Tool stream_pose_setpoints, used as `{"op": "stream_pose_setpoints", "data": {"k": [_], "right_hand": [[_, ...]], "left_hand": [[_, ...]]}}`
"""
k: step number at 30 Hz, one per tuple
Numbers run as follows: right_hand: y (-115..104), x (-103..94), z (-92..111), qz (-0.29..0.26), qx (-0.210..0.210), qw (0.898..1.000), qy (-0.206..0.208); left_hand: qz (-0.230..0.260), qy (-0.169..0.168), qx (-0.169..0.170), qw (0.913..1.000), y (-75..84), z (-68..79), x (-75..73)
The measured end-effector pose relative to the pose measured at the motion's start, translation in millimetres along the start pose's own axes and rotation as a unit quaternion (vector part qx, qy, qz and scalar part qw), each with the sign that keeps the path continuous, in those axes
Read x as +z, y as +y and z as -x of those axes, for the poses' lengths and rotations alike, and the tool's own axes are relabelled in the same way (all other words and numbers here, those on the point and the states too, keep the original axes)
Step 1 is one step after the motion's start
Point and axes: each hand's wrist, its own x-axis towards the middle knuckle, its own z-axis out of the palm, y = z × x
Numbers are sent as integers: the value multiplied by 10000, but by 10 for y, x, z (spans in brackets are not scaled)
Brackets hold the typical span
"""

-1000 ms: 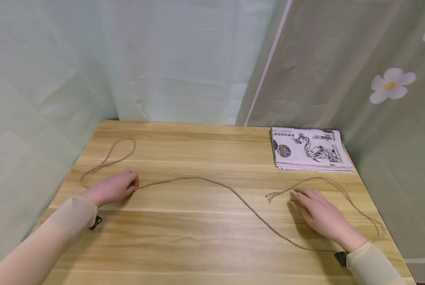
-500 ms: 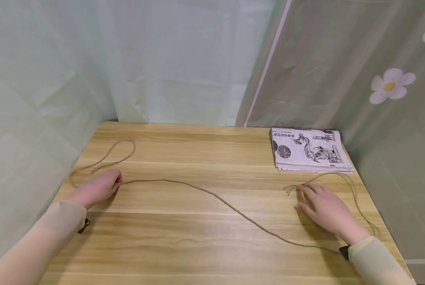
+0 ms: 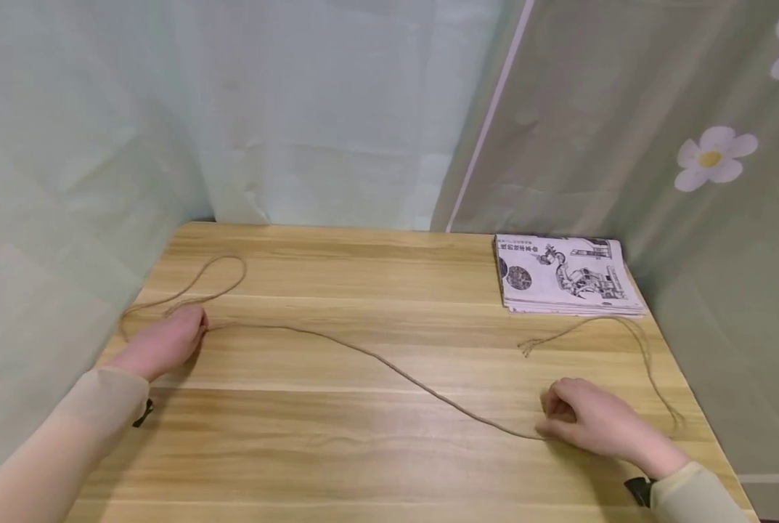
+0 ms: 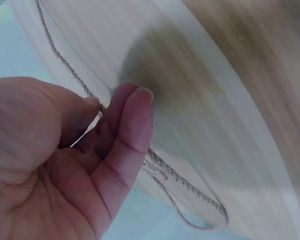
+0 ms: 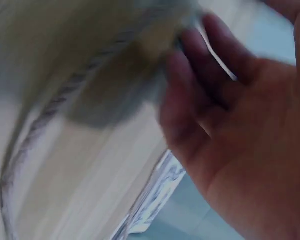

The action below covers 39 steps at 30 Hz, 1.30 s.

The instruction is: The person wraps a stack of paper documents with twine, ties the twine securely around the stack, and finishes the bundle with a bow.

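A long brown twine (image 3: 398, 370) runs in a wavy line across the wooden table (image 3: 337, 465). At the left, my left hand (image 3: 165, 340) pinches it between thumb and fingertips; the left wrist view shows the twine (image 4: 65, 64) passing into the grip and out below the fingers. My right hand (image 3: 594, 420) is over the right part of the twine, thumb tip close to it and fingers loosely bent with a gap to the thumb. In the blurred right wrist view the twine (image 5: 55, 106) passes beyond the fingers; contact there is unclear.
Folded newspapers (image 3: 565, 280) lie in a stack at the back right corner. Beyond my left hand the twine forms a loop; its frayed ends at the right lie below the papers. Curtains (image 3: 337, 116) hang along the table's back and sides.
My left hand has moved left, drawing the twine along. My right hand went from near the frayed ends back toward me, to the long strand; the frayed ends shifted right.
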Motion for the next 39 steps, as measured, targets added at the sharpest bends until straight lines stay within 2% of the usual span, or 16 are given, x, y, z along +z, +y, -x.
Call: {"op": "stream_pose_setpoints", "data": {"k": [4,6,12,18,22,25,27,30,32,39], "right_hand": [[-13,11,43,-165,-215,9991,-329],[-10,21,37,23,-277,9995,-139],[33,24,-19,425,297,9962,693],[173,-3,-91,330,479,9941,921],[324,-60,-146,148,817,9910,1050],[417,-103,-197,43,950,9907,973],[450,-124,-243,69,869,9925,859],[455,-144,-314,295,701,9949,658],[440,-150,-347,518,767,9940,579],[446,-183,-296,1026,1928,9757,157]], "left_hand": [[36,2,-153,9999,-51,-10,-10],[4,12,-169,9999,-72,-5,-6],[-34,95,-87,9999,-101,-10,-9],[-107,10,-280,9996,-148,24,-65],[-127,-2,-370,9992,-165,55,-78],[-128,44,-349,9993,-171,68,-70],[-112,77,-330,9994,-177,75,-60],[-104,87,-285,9995,-195,90,-41],[-101,93,-239,9996,-210,103,-27],[-168,177,-88,9997,-248,119,-15]]}}
